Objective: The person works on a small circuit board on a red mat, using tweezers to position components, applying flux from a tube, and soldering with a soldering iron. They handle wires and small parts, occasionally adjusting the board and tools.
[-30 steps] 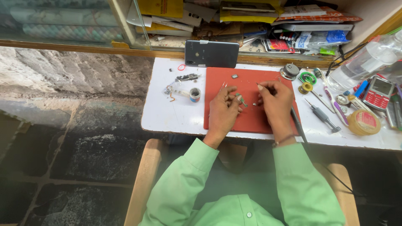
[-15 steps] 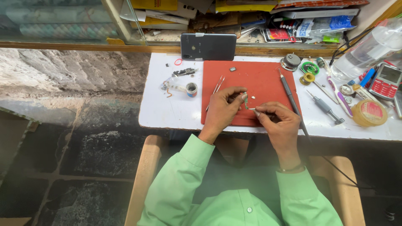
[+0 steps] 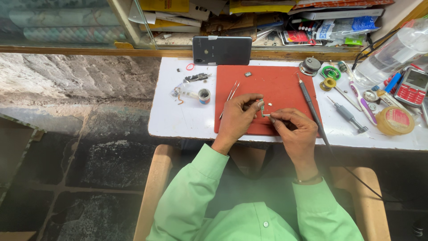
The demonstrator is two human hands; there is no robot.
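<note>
**Two hands meet over a tiny part on the red mat**

Two bare hands work above the white table (image 3: pixel 178 120), which I see from overhead. On it lies the red mat (image 3: pixel 276 85), with a dark phone (image 3: pixel 222 50) standing just behind its far edge. A black soldering iron (image 3: pixel 310 105) lies along the mat's right side, and thin tweezers (image 3: pixel 231 94) rest near its left edge.

My left hand (image 3: pixel 236 120) curls over the mat's near part, fingers closed around a small metal part (image 3: pixel 261 106). My right hand (image 3: pixel 296 129) sits just beside it, fingertips pinched on what looks like a fine tool touching that part, though it is too small for me to be sure. The part sits between both hands, just above the mat. A tiny chip (image 3: pixel 248 74) lies well apart, near the phone.
</note>
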